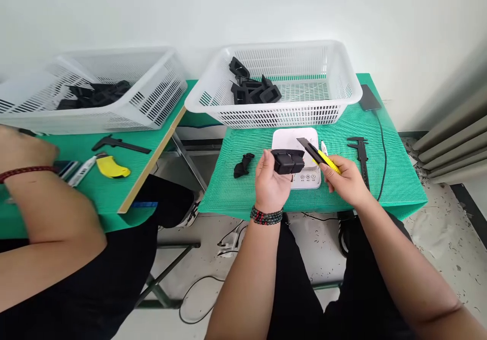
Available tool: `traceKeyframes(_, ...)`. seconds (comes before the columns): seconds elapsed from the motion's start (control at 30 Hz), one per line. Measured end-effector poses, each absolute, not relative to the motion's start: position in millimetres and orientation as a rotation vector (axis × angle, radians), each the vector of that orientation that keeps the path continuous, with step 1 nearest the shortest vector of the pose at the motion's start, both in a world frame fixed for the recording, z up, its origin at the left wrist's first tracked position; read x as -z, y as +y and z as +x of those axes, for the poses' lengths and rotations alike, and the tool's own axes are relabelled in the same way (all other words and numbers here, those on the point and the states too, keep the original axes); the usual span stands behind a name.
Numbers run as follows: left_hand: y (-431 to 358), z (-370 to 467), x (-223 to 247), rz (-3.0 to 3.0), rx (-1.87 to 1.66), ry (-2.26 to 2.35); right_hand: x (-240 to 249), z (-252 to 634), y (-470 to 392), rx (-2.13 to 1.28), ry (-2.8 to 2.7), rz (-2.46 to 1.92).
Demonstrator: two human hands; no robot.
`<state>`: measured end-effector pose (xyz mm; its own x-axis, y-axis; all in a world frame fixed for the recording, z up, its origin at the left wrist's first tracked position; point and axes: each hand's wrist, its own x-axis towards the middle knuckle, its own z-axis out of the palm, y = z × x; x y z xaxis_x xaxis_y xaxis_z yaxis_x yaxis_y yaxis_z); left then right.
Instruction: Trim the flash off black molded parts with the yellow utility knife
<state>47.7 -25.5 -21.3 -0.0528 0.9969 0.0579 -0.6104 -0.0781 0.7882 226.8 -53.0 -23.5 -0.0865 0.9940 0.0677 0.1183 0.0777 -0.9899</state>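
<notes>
My left hand [273, 180] is closed around a black molded part [289, 162], boxy with a groove across its middle. In my right hand [344, 181] is a yellow and black utility knife [323, 158], its blade out and pointing up to the left. The blade tip sits above the part, apart from it. Both hands are over a white digital scale [312, 182], whose buttons show below the part. Left of the scale lies a small heap of black scraps [243, 166]. A white marker [323, 147] is partly hidden behind the knife.
Behind the scale stands a white basket [274, 111] with several black parts [254, 90]. A black caliper [361, 160] and a cabled black pad [369, 97] lie right. On the neighbouring table, a co-worker's arm [57, 213] is near another basket [148, 111], a caliper [122, 143] and a yellow cutter [112, 166].
</notes>
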Motion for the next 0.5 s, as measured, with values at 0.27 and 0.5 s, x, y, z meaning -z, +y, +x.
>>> traceKeyframes(0.27, -21.0, 35.1, 26.4, 1.588, -1.588, 1.143, 19.5, 221.7, -57.5, -1.261, -1.407, -1.094)
traceKeyframes(0.5, -31.0, 34.8, 24.8, 1.706, -1.659, 0.993, 23.2, 239.2, -44.4, -1.029, -1.399, -1.419)
